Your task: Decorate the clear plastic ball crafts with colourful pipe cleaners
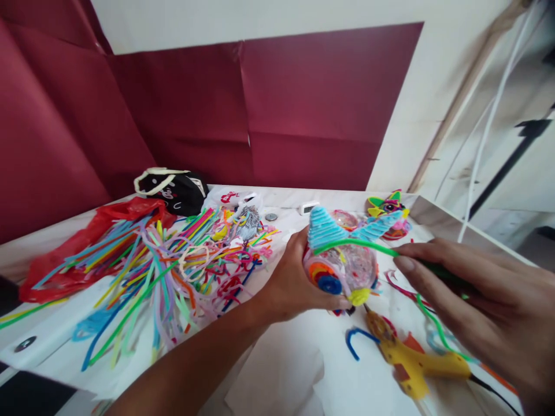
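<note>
My left hand is closed around a round, clear craft figure made with pipe cleaners. Blue ridged ears stand on its top, and an orange, red and blue coiled eye and a yellow tuft sit on its front. My right hand pinches a green pipe cleaner between thumb and fingers. That strip lies across the figure below the ears; whether it is stuck there I cannot tell. Below the figure rests a yellow glue gun, its nozzle near the yellow tuft.
A big heap of coloured pipe cleaners spreads over the left side, partly on a red plastic bag. A black pouch and a small white device stand at the back. Another colourful figure sits back right. A blue hooked piece lies in front.
</note>
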A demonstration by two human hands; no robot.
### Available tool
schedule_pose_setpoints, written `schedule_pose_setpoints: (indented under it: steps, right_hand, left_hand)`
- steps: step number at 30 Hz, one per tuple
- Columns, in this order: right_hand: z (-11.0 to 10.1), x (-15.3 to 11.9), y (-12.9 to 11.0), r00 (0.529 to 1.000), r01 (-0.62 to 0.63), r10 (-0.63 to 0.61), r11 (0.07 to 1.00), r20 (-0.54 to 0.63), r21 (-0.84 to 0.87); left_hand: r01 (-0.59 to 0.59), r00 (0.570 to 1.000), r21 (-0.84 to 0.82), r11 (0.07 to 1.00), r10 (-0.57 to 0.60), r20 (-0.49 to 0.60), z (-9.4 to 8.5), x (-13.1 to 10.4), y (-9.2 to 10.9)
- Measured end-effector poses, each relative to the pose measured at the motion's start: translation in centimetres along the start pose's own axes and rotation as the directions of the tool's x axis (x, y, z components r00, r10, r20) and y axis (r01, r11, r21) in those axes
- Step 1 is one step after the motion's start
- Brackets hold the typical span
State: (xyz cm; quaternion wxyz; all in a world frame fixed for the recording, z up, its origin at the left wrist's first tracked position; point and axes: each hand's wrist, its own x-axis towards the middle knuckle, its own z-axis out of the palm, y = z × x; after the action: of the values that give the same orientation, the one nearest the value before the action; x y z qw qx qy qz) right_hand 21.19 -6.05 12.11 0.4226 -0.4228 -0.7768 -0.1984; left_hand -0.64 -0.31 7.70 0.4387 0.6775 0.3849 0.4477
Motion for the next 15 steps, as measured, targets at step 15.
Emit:
schedule_pose_setpoints:
  steps: [15]
  right_hand:
    - [0.75, 0.71, -0.66, 0.987, 0.162, -0.16, 0.982, 0.027, -0.098]
  left_hand:
    - [-0.193, 0.981, 0.048, 0.98, 0.194, -0.003, -0.72, 0.18, -0.56]
